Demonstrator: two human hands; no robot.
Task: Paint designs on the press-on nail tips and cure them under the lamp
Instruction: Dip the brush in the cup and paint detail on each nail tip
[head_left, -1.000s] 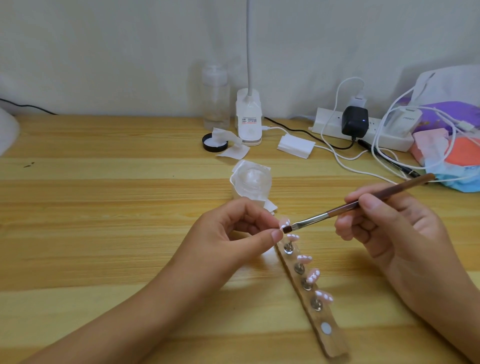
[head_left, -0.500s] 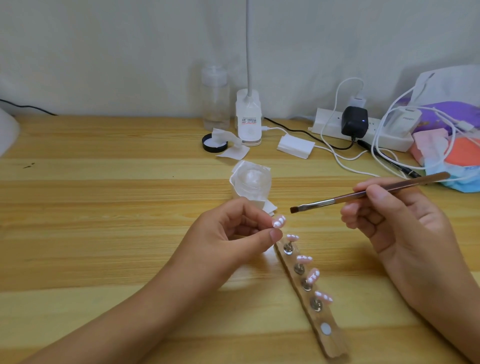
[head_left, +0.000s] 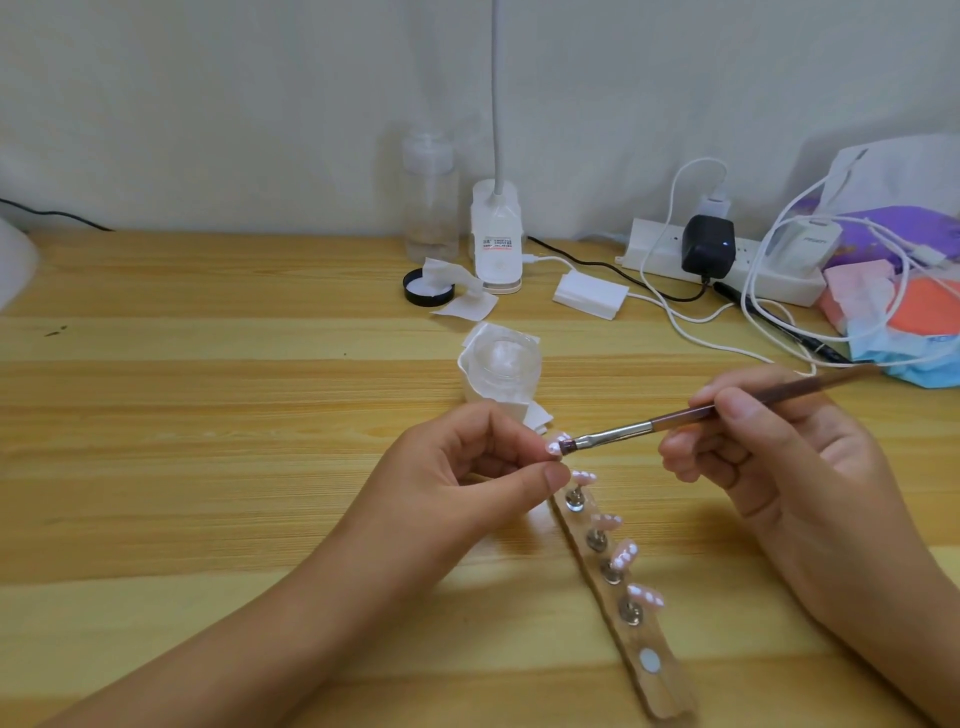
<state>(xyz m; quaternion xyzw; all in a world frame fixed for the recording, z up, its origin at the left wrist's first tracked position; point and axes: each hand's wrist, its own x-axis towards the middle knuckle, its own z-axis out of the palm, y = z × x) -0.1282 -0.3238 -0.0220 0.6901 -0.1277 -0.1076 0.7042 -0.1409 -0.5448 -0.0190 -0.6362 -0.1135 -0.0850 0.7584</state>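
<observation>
Left grip: the left hand (head_left: 467, 467) pinches one nail tip (head_left: 555, 446) between thumb and fingers, lifted off the holder; whether it sits on its own stud cannot be told.
Right grip: the right hand (head_left: 769, 457) is closed on the brush (head_left: 691, 413) like a pen, fingers around the wooden shaft just behind the metal ferrule.
Contact: the bristles (head_left: 568, 445) touch the held tip on its right side.
Key relation: the tip lies to the left of the right hand, at the far end of the brush. The brush's long axis runs from upper right down to lower left, so a stroke probably travels along that line, with the left hand steadying.
Nearer hand: the left hand has the tip; the right reaches it only through the brush.
Holder: the strip (head_left: 623, 597) lies on the table (head_left: 208, 467) just below both hands, running away to the lower right, with four painted tips on studs and one bare magnet (head_left: 649, 661) near its low end.
Jar: a clear jar (head_left: 501, 364) stands just beyond the hands.
Lamp: a white lamp base (head_left: 496, 244) stands at the back, well apart.
Stage: likely painting, curing not yet begun.
</observation>
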